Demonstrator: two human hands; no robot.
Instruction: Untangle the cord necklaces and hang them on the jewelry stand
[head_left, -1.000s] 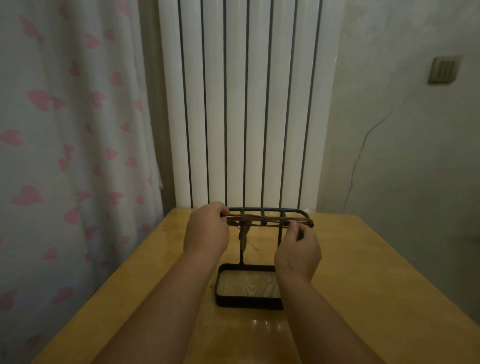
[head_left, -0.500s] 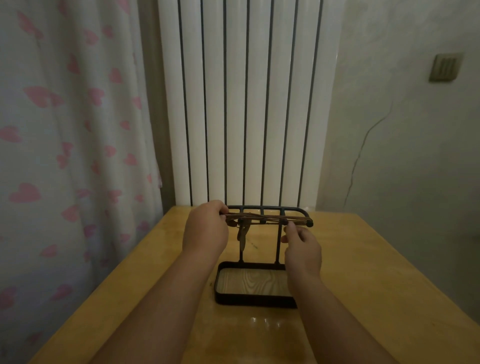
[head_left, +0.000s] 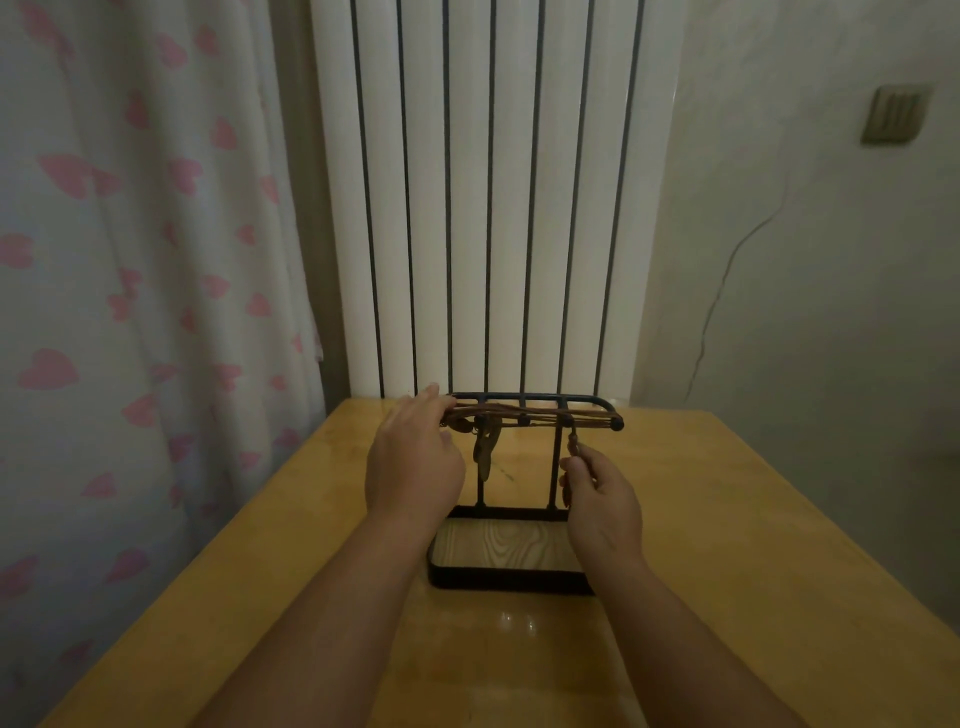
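While left hand (head_left: 415, 460) rests straight-fingered at the rail's left end, right hand (head_left: 597, 499) pinches 1 hanging strand. Item: cord necklaces (head_left: 519, 413), draped along top rail of jewelry stand (head_left: 509, 581), black, upright on wooden table (head_left: 727, 519).

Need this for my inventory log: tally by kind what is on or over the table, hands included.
Jewelry stand: 1
Bundle of cord necklaces: 1 (single cords too tangled to count)
Hands: 2 (left hand, right hand)
Total: 4
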